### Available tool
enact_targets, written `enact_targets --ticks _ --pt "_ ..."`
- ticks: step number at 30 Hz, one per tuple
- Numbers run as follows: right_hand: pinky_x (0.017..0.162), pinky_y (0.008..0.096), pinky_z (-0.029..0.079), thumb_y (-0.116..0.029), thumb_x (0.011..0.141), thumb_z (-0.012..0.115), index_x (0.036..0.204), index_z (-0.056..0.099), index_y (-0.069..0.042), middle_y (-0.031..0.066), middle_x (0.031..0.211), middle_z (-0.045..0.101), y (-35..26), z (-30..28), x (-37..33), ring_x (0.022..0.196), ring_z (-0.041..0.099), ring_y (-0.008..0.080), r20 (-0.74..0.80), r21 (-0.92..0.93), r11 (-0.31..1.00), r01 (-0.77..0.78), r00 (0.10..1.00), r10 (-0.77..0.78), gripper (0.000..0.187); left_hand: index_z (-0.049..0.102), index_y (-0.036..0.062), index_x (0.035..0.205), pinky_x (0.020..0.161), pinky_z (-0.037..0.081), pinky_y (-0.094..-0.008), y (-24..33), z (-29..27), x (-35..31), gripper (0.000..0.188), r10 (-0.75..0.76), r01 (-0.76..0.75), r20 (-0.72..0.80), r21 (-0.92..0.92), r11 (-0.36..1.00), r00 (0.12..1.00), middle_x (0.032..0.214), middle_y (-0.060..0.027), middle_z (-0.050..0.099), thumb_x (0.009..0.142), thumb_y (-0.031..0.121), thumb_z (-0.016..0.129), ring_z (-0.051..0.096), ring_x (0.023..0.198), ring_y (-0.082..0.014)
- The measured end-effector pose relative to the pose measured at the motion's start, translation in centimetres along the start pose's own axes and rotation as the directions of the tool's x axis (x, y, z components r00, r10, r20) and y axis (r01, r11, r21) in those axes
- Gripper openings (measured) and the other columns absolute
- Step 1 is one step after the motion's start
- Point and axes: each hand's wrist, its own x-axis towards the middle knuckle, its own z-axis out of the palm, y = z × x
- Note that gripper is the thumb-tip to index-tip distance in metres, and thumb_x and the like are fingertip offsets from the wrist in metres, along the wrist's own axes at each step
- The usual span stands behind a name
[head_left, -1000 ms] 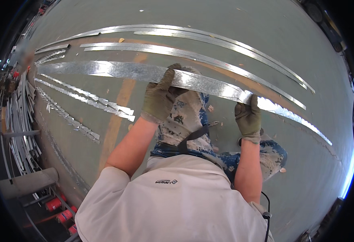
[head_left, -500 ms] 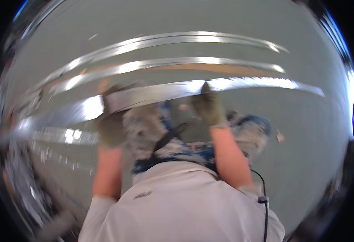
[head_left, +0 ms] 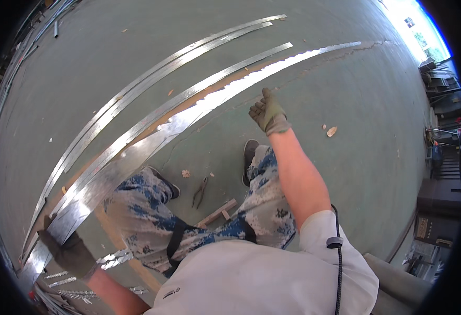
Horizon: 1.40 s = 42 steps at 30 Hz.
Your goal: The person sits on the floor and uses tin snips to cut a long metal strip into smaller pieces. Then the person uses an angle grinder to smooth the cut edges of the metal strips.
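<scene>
One left hand [head_left: 73,255] is gripping, seemingly positioning, the metal strip [head_left: 136,154]; shifting is needing the right hand [head_left: 268,114], loosely uncurled, empty.

Pale grey short-sleeved shirt [head_left: 272,278], small dark chest print [head_left: 171,293]; blue-and-beige pixel-camouflage trousers [head_left: 141,220], black strap [head_left: 175,239]; olive-green fabric gloves [head_left: 272,116] on both hands [head_left: 73,256]; dark shoes [head_left: 249,157]; black braided cord [head_left: 338,278], grey clip [head_left: 334,242].

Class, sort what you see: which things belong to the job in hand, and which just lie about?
Job, apparently:
left hand, holding the strip
right hand, empty

Lying about:
floor strips, possibly related
pliers, unheld
leaf
</scene>
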Motion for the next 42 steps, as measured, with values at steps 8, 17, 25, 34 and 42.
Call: enact_targets --ticks 8,17,25,34,42 --pt "0.111 0.0577 0.049 -0.043 0.104 0.066 0.145 0.041 0.008 0.0257 0.136 0.054 -4.0 4.5 16.9 0.126 0.057 0.044 0.11 0.353 0.927 -0.126 0.99 0.093 0.07 0.052 -0.0048 0.147 0.112 0.052 -0.043 2.7 -6.9 7.8 0.042 0.388 -0.118 -0.036 0.923 0.367 0.921 0.147 -0.0202 0.06 0.106 0.003 0.059 0.059 0.134 -0.0296" --pt "0.101 0.0451 0.056 -0.035 0.102 0.065 0.128 0.061 -0.005 0.0114 0.124 0.065 -6.1 6.6 15.0 0.117 0.063 0.0309 0.277 0.165 0.98 0.113 0.948 -0.156 0.04 0.054 0.0046 0.151 0.118 0.043 -0.0386 4.2 -4.3 10.0 0.046 0.216 0.155 -0.478 0.623 0.767 0.852 0.147 -0.0087 0.06 0.105 0.005 0.057 0.059 0.132 -0.0233" --pt "0.107 0.0394 0.048 -0.029 0.106 0.057 0.143 0.065 -0.009 0.0039 0.129 0.061 -21.7 4.7 4.7 0.12 0.057 0.0196 0.385 0.017 0.921 0.388 0.848 -0.365 0.043 0.071 0.0015 0.103 0.083 0.062 -0.0373 8.1 8.1 12.5 0.027 0.062 0.065 -0.764 0.135 0.989 0.642 0.093 -0.0092 0.073 0.108 0.026 0.062 0.073 0.088 -0.0221" --pt "0.121 0.0427 0.036 -0.031 0.108 0.06 0.149 0.059 -0.004 0.0112 0.154 0.058 -44.7 9.8 -5.1 0.145 0.048 0.0222 0.297 0.221 0.877 0.426 0.828 -0.476 0.05 0.07 -0.0008 0.104 0.079 0.061 -0.0388 11.6 15.8 14.6 0.028 -0.156 0.08 -0.755 -0.137 0.987 0.637 0.092 -0.0098 0.072 0.108 0.025 0.06 0.072 0.088 -0.0243" --pt "0.104 0.0413 0.042 -0.031 0.103 0.064 0.128 0.06 -0.005 0.0103 0.129 0.058 -56.2 24.9 -15.6 0.123 0.052 0.0217 0.433 0.218 0.817 0.534 0.697 -0.571 0.037 0.067 -0.0022 0.11 0.088 0.062 -0.0413 11.3 15.9 19.5 0.028 -0.242 -0.001 -0.738 -0.312 0.95 0.63 0.1 -0.0118 0.073 0.11 0.023 0.054 0.072 0.095 -0.0262"
